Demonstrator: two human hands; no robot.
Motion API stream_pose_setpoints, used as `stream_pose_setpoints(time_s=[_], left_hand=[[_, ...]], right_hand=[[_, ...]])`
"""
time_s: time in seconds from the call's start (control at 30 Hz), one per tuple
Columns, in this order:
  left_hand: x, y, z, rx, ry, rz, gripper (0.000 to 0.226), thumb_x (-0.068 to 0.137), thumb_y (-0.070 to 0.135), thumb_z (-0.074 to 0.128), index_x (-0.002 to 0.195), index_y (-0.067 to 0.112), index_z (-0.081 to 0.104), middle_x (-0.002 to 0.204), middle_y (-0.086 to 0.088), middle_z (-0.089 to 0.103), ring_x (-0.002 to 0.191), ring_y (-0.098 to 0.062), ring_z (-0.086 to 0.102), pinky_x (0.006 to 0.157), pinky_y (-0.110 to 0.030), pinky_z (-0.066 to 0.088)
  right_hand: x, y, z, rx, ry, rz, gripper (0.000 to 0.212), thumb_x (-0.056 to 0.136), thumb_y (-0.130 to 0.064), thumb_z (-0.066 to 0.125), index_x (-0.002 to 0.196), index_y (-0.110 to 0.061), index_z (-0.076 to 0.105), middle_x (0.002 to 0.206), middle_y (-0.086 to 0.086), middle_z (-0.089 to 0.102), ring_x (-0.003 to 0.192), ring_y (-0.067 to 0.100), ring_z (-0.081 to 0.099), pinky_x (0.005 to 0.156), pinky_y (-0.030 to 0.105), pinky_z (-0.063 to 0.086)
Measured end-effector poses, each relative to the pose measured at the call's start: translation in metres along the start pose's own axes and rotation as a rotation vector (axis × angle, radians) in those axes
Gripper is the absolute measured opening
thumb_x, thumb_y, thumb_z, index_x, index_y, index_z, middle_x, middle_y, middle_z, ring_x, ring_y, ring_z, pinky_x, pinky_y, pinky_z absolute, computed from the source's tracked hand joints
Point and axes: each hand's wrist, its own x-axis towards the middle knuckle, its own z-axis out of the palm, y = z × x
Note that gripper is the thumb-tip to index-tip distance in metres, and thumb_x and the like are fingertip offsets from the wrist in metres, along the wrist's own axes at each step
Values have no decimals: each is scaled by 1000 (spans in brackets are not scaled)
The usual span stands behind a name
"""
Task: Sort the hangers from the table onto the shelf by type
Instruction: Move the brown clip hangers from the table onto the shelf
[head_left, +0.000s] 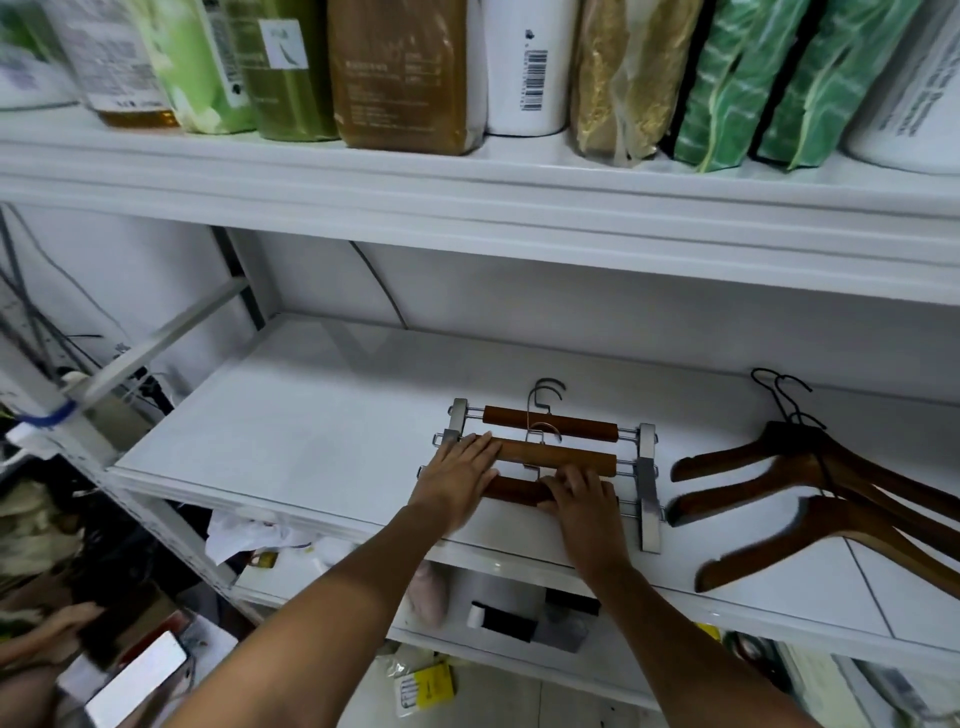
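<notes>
Now | left fingers flat, together, atop clip hangers | right fingers bent on nearest bar, grip unclear

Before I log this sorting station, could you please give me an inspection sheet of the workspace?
Surface: white shelf, hangers in two groups.
Job's things: three clip hangers in a row at centre; three coat hangers at right, apart from them.
Clutter: crumpled paper and small items below the shelf.
Grips: left grip flat on the clip hangers; right grip on the nearest one, hold unclear.
Cables: dark cables at far left; one thin cable behind the shelf.
Surroundings: packets and bottles on the upper shelf; phone at lower left.
</notes>
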Motion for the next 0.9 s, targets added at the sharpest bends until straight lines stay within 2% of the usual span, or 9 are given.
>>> stream_pose_setpoints(time_s=[0.13, 0.23, 0.3, 0.37, 0.4, 0.47, 0.6, 0.77, 0.9], left_hand=[[0, 0, 9, 53, -57, 10, 53, 103, 40, 17, 152, 24, 7, 161, 2, 3, 149, -16, 1, 120, -35, 0], [0, 1, 12, 70, -34, 7, 53, 103, 39, 17, 152, 23, 7, 161, 1, 3, 149, -17, 1, 120, -36, 2], [0, 1, 13, 74, -31, 9, 53, 103, 39, 17, 152, 22, 7, 161, 0, 3, 149, -18, 1, 121, -36, 4], [0, 0, 13, 54, -40, 16, 54, 103, 39, 18, 152, 21, 6, 161, -1, 1, 149, -19, 0, 120, -36, 5], [0, -1, 14, 42, -48, 18, 54, 103, 39, 19, 152, 21, 6, 161, -1, 1, 149, -19, -1, 120, -36, 5], [2, -2, 13, 29, -65, 23, 54, 103, 38, 20, 152, 21, 6, 161, -2, 1, 149, -20, -1, 120, -36, 5], [3, -2, 12, 13, -91, 17, 54, 103, 38, 21, 152, 21, 7, 161, -2, 0, 149, -21, -2, 120, -38, 5], [1, -3, 5, -11, -125, 25, 53, 103, 37, 22, 152, 21, 8, 161, 0, 0, 149, -19, -1, 121, -40, 8], [0, -2, -5, -38, -175, 25, 53, 103, 35, 24, 152, 21, 9, 161, 0, 0, 149, -19, -2, 122, -40, 7]], right_hand=[[2, -3, 6, 23, -13, 66, 45, 97, -38, 48, 138, -20, 48, 144, 8, 43, 134, 29, 37, 110, 41, 32], [2, -4, 10, 115, -9, 187, 65, 95, -49, 45, 150, -18, 27, 155, 14, 23, 142, 32, 23, 115, 41, 26], [2, -2, 12, 110, -25, 266, 78, 92, -64, 25, 153, -17, 12, 159, 16, 8, 147, 33, 7, 119, 41, 12], [1, -2, 9, 40, -7, 264, 99, 78, -75, -13, 153, -14, 8, 159, 20, 5, 148, 34, 2, 117, 41, -2], [1, -3, 9, 12, -14, 251, 112, 68, -76, -29, 153, -14, 8, 159, 22, 4, 148, 34, 2, 117, 41, -5], [1, -2, 10, -15, -16, 252, 123, 58, -77, -39, 154, -14, 5, 159, 22, 2, 148, 34, 2, 118, 42, 0], [3, -2, 9, -14, -54, 268, 118, 61, -79, -32, 154, -16, 5, 159, 21, 3, 148, 34, 3, 119, 44, 9], [1, -4, -2, -28, -92, 267, 114, 67, -79, -25, 152, -15, 16, 157, 19, 17, 146, 34, 16, 117, 43, 19], [-4, -5, -8, -35, -119, 254, 81, 89, -72, 21, 148, -18, 27, 152, 13, 30, 142, 30, 26, 117, 44, 23]])
